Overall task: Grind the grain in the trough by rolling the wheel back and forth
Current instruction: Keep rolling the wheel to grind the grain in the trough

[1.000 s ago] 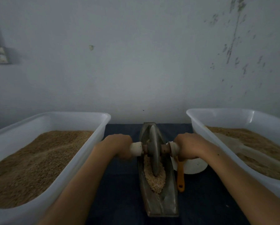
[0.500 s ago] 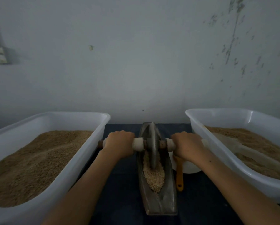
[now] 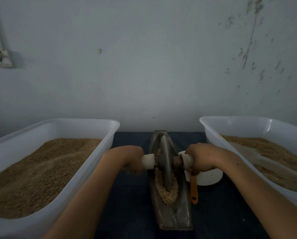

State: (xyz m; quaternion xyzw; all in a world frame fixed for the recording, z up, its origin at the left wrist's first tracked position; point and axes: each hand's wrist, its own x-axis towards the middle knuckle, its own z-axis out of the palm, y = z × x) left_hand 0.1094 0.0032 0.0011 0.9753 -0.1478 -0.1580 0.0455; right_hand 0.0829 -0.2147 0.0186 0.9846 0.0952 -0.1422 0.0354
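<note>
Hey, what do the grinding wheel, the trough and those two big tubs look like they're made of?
Grinding wheel: dull grey disc with a thin edge, probably cast metal, possibly stone. Trough: the same dark, worn grey with a faint sheen, likely cast iron. Left tub and right tub: white, slightly translucent, glossy rounded rims, so almost certainly plastic.

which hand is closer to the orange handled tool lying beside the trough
Right. The right hand grips the axle handle directly above the orange tool's upper end, overlapping it in view. The left hand grips the opposite handle, across the trough and wheel.
</note>
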